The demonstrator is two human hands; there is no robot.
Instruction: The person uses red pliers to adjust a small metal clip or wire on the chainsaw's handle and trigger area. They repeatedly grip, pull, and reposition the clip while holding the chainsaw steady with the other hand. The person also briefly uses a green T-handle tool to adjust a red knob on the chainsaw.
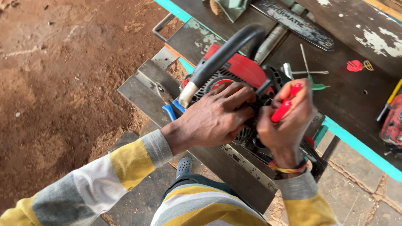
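From the head view, a red and black chainsaw (240, 75) is seen lying on the dark bench (356, 104), near its edge. The left hand (217, 117) is pressed flat over the housing, fingers curled, apparently so that the body is kept steady. The right hand (289, 113) is closed around a red-handled screwdriver (284, 106), its tip aimed into the casing. Blue-handled pliers (167, 102) are laid beside. No containers are visible.

Glossy red plastic chainsaw housing (243, 67), matt black rubbery handle (228, 48), scuffed paint-chipped workbench (360, 25), smooth red plastic screwdriver handle (287, 104).
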